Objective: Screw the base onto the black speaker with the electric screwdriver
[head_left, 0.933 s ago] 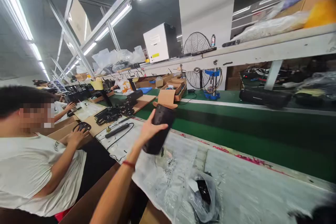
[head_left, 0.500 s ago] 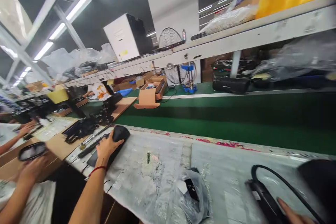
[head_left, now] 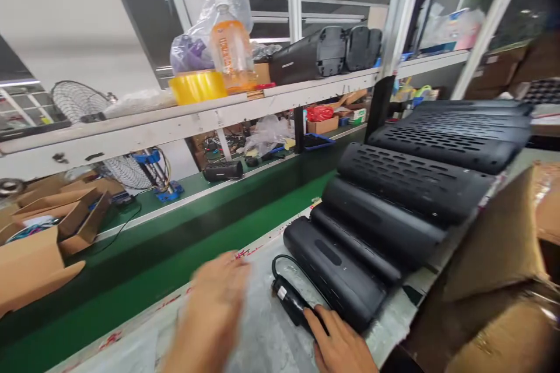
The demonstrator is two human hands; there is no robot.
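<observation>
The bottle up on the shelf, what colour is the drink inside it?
Orange. The bottle has a white cap and stands by a yellow tape roll; the head view shows it.

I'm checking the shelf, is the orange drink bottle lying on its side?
No, the orange drink bottle stands upright on the shelf, beside the yellow tape roll.

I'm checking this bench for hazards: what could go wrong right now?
The right hand rests on a black corded tool whose cable loops close to the nearest black housing; pulling might snag it. The housings lie overlapped in a leaning row, so a nudge could shift several. The blurred left hand may brush the cable.
</observation>
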